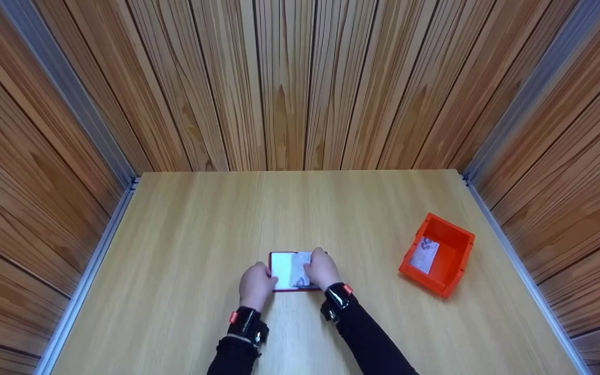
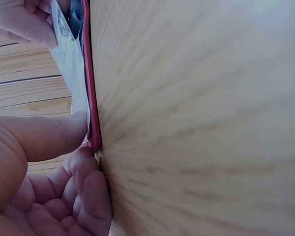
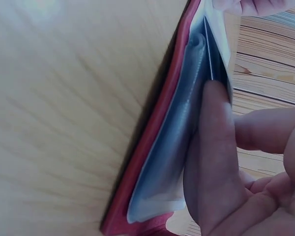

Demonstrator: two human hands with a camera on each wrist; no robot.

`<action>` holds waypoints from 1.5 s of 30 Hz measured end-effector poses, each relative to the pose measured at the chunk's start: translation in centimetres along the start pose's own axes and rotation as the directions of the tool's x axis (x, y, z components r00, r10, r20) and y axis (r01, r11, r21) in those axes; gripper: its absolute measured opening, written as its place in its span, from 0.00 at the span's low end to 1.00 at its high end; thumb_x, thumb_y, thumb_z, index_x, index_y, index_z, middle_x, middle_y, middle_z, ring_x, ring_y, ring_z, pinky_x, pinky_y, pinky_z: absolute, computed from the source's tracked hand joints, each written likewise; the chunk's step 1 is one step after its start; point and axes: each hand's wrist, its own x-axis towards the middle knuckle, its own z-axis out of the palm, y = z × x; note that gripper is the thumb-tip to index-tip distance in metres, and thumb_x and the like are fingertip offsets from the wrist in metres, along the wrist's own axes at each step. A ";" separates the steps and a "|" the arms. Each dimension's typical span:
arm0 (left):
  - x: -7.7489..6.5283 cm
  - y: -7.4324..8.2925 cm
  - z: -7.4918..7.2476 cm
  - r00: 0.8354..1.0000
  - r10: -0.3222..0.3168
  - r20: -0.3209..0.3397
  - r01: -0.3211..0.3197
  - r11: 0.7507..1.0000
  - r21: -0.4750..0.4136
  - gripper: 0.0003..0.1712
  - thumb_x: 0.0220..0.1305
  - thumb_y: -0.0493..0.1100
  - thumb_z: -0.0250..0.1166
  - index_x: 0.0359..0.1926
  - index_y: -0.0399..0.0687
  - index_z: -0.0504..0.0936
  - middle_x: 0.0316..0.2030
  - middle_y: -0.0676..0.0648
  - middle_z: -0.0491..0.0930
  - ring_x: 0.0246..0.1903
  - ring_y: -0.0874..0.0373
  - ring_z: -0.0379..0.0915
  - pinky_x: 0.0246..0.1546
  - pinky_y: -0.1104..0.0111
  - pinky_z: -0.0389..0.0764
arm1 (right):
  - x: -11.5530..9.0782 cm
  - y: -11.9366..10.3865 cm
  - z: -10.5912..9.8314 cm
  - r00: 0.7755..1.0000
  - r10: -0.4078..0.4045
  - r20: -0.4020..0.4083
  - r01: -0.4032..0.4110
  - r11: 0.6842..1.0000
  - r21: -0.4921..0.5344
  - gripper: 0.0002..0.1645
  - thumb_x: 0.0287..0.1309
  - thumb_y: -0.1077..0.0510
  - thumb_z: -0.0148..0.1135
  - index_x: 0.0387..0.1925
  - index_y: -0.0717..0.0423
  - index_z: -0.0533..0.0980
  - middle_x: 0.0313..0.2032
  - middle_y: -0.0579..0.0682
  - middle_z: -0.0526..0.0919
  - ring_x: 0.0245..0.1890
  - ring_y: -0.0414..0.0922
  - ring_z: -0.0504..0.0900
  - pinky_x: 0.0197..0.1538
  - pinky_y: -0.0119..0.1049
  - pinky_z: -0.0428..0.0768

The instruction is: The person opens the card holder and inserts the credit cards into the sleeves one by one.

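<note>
A small red-covered booklet [image 1: 296, 290] with clear plastic sleeves [image 3: 169, 152] lies open on the table, in front of the person. My left hand [image 1: 255, 285] pinches its left edge, the thumb on the white page and the curled fingers against the side, as the left wrist view shows. Over the booklet's right part, my right hand [image 1: 324, 268] pinches a pale printed sheet [image 1: 300, 270] between thumb and fingers. One right finger [image 3: 217, 132] reaches behind that sheet, beside the sleeves. Whether the sheet sits inside a sleeve I cannot tell.
An orange bin [image 1: 467, 255] stands tilted in angle at the right of the wooden table [image 1: 201, 219]. Inside it leans or lies a printed card [image 1: 425, 255]. Wood-panelled walls [image 1: 284, 88] and metal edge rails [image 1: 519, 271] bound the table at the back and sides.
</note>
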 end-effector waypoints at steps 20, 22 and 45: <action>0.1 0.1 -0.1 0.999 -0.027 0.024 0.027 1.000 -0.001 0.12 0.55 0.39 0.73 0.27 0.43 0.76 0.24 0.49 0.75 0.27 0.51 0.72 0.32 0.58 0.73 | 0.2 -0.8 0.3 0.999 0.029 0.026 -0.028 0.998 -0.051 0.11 0.61 0.61 0.65 0.37 0.66 0.74 0.30 0.55 0.79 0.33 0.52 0.80 0.39 0.49 0.78; 0.1 0.1 -0.1 1.000 -0.018 0.017 0.019 1.000 -0.002 0.12 0.54 0.39 0.74 0.27 0.43 0.76 0.24 0.49 0.75 0.27 0.51 0.73 0.31 0.58 0.73 | 0.1 -0.9 0.4 1.000 0.008 0.009 -0.007 0.996 -0.084 0.12 0.60 0.60 0.66 0.37 0.66 0.74 0.30 0.56 0.80 0.34 0.54 0.81 0.39 0.49 0.79; 0.2 -0.2 0.0 1.000 0.026 -0.017 -0.026 1.000 -0.017 0.12 0.51 0.39 0.73 0.24 0.44 0.76 0.22 0.49 0.76 0.24 0.51 0.72 0.28 0.58 0.73 | 0.0 -2.7 1.7 0.995 -0.100 0.023 0.102 0.980 -0.173 0.10 0.60 0.62 0.63 0.37 0.69 0.77 0.32 0.61 0.82 0.36 0.58 0.82 0.42 0.50 0.79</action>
